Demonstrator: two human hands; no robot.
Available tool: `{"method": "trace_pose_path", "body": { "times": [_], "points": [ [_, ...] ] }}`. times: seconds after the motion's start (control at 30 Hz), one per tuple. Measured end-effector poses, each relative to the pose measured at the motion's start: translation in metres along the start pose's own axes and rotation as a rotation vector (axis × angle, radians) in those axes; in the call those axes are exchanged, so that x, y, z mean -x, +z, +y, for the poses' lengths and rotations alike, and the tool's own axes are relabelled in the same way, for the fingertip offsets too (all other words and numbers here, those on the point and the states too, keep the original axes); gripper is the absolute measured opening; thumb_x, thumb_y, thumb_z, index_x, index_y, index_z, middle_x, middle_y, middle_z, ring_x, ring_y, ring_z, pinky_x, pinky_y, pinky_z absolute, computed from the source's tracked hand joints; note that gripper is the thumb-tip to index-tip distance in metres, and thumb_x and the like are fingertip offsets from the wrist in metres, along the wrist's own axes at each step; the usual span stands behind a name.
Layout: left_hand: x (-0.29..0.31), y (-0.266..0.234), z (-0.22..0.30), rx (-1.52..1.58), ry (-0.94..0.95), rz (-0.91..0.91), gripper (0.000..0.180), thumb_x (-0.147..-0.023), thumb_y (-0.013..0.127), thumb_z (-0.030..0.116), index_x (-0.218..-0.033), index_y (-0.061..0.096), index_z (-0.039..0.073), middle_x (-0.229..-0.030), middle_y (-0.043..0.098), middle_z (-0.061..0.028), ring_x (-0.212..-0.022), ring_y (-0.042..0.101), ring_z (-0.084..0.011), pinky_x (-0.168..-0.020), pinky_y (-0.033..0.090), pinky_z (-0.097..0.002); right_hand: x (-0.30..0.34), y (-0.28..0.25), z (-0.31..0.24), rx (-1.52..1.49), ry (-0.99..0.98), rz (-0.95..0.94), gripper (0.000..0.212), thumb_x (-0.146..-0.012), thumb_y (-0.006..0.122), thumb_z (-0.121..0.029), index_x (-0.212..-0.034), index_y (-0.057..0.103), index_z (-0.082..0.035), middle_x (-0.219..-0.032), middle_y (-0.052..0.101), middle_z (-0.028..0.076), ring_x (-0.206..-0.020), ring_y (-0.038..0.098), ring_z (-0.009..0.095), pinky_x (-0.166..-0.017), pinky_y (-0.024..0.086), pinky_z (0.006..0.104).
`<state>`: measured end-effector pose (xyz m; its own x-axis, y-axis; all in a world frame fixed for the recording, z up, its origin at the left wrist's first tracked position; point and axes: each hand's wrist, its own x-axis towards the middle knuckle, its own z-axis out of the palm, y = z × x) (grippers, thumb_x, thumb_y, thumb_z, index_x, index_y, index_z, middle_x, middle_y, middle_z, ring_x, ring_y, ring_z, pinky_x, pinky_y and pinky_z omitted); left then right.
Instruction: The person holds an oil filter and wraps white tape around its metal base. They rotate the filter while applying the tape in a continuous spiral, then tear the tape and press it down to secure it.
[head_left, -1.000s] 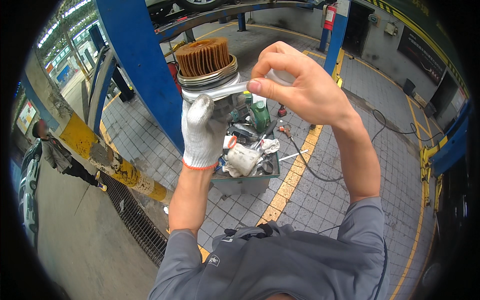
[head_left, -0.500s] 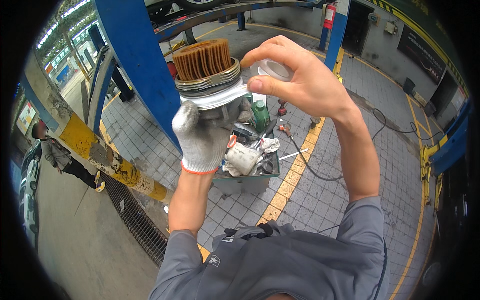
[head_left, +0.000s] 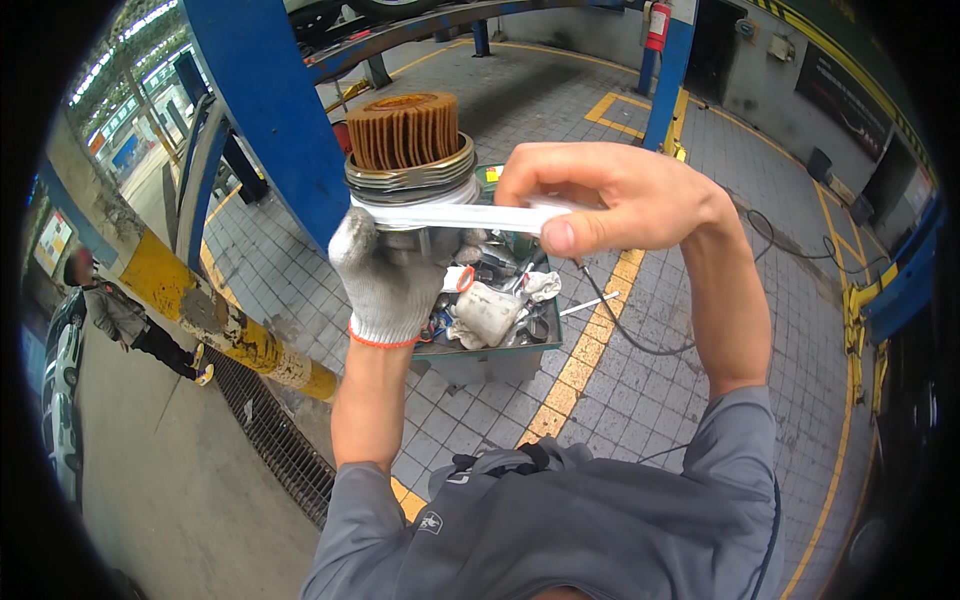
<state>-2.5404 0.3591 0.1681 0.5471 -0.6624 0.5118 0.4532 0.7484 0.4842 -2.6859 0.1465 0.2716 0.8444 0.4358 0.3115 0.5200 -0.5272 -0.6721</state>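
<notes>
Your bare right hand (head_left: 630, 195) pinches white tape (head_left: 480, 217) between thumb and fingers, the strip running straight to the housing (head_left: 410, 180), which it wraps below the brown pleated filter (head_left: 405, 130). Your gloved left hand (head_left: 390, 285) grips the housing from below, some fingers hidden; beneath, a bin (head_left: 500, 351) holds a rag (head_left: 487, 314).

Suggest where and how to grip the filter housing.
Probably low on the housing, coming from below left, as the gloved left hand does: it's round and roughly upright, brown pleats rise from its top, and white tape stretches off its right side.
</notes>
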Motion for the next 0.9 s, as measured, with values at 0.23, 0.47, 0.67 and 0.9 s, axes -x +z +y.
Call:
{"method": "trace_pose_path", "body": {
  "times": [0.23, 0.47, 0.67, 0.9],
  "points": [
    [-0.003, -0.009, 0.010, -0.045, -0.002, -0.082, 0.081, -0.100, 0.051, 0.063, -0.155, 0.056, 0.004, -0.140, 0.070, -0.0229, -0.116, 0.073, -0.0382, -0.081, 0.063, -0.0503, 0.003, -0.003, -0.006, -0.015, 0.239, -0.092, 0.034, -0.113, 0.064, -0.033, -0.116, 0.070, 0.001, -0.103, 0.062, 0.005, -0.091, 0.060, 0.012, -0.078, 0.051, 0.0300],
    [-0.004, -0.016, 0.013, -0.136, -0.021, -0.063, 0.081, -0.095, 0.057, 0.065, -0.156, 0.056, 0.010, -0.143, 0.068, -0.0222, -0.121, 0.071, -0.0369, -0.078, 0.062, -0.0493, -0.005, 0.004, -0.006, 0.005, 0.102, 0.150, 0.028, -0.109, 0.073, -0.028, -0.122, 0.075, -0.003, -0.102, 0.074, 0.000, -0.095, 0.064, 0.009, -0.085, 0.053, 0.0288],
    [0.000, -0.009, 0.012, -0.149, 0.001, 0.037, 0.081, -0.093, 0.061, 0.064, -0.156, 0.056, 0.012, -0.144, 0.068, -0.0182, -0.124, 0.070, -0.0362, -0.085, 0.062, -0.0490, -0.007, 0.008, -0.009, -0.167, 0.200, 0.265, 0.028, -0.105, 0.079, -0.028, -0.114, 0.079, -0.002, -0.102, 0.077, 0.002, -0.096, 0.068, 0.009, -0.087, 0.056, 0.0297],
    [0.003, 0.003, 0.005, -0.065, -0.011, 0.072, 0.077, -0.094, 0.060, 0.063, -0.152, 0.057, 0.013, -0.144, 0.065, -0.0155, -0.125, 0.068, -0.0342, -0.086, 0.064, -0.0497, -0.016, 0.015, -0.004, -0.050, 0.122, 0.374, 0.026, -0.104, 0.079, -0.028, -0.109, 0.079, -0.003, -0.097, 0.076, 0.001, -0.095, 0.068, 0.010, -0.087, 0.056, 0.0299]
  ]
}}
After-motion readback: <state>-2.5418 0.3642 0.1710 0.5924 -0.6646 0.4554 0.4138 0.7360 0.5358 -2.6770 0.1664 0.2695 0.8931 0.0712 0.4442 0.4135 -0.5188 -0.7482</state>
